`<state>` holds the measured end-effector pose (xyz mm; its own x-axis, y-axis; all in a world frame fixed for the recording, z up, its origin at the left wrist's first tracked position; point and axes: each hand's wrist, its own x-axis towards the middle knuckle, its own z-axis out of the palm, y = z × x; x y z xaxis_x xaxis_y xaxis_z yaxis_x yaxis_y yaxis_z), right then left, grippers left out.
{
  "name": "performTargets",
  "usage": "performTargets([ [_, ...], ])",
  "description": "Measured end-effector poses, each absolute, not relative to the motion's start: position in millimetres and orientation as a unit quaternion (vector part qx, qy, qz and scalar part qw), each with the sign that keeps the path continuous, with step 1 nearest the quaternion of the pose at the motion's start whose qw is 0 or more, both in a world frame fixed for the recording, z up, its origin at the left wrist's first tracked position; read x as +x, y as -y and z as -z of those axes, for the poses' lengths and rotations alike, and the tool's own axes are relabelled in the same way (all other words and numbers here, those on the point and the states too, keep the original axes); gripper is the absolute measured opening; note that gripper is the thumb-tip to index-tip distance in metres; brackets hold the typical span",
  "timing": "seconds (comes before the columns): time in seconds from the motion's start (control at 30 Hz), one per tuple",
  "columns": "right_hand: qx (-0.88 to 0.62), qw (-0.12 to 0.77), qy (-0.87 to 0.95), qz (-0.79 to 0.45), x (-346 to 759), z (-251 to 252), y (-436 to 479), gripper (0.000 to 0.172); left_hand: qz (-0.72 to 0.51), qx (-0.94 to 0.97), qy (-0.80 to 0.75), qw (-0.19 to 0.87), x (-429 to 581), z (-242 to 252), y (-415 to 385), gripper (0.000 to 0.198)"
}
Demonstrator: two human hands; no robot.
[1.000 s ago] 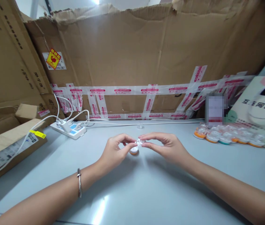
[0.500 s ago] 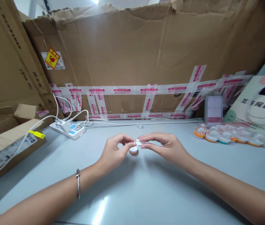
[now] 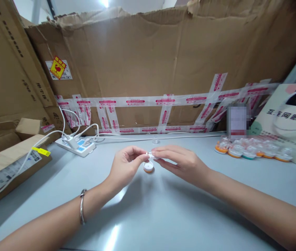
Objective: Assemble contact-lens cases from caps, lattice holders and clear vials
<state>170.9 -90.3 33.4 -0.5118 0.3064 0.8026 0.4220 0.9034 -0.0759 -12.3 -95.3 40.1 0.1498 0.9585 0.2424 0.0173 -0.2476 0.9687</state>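
Observation:
My left hand (image 3: 127, 164) is closed in a pinch on the left end of a small white piece (image 3: 150, 155), too small to name more exactly. My right hand (image 3: 183, 162) has its fingertips on the right end of the same piece and hides part of it. Just below the piece, a small round white base with an orange rim (image 3: 148, 166) rests on the grey table (image 3: 179, 216). Behind the hands lies a small clear dome-shaped cap (image 3: 155, 141).
At right stand several clear-topped round pieces with orange or green bases (image 3: 249, 150), a blurred upright card (image 3: 238, 120) and a printed bag (image 3: 294, 122). A power strip (image 3: 78, 146) with white cables and an open carton (image 3: 12, 160) are at left. Large cardboard (image 3: 137, 59) walls the back.
Both hands have shifted slightly left and up with the small white piece. The right fingers now cover more of it, and the round base below shows more fully.

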Motion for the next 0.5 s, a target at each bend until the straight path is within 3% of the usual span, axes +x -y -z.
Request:
performTargets([
  [0.5, -0.157, 0.456, 0.865, 0.141, 159.0, -49.9, 73.7, 0.024, -0.545, 0.594, -0.37, 0.461, -22.4, -47.7, 90.0, 0.006],
])
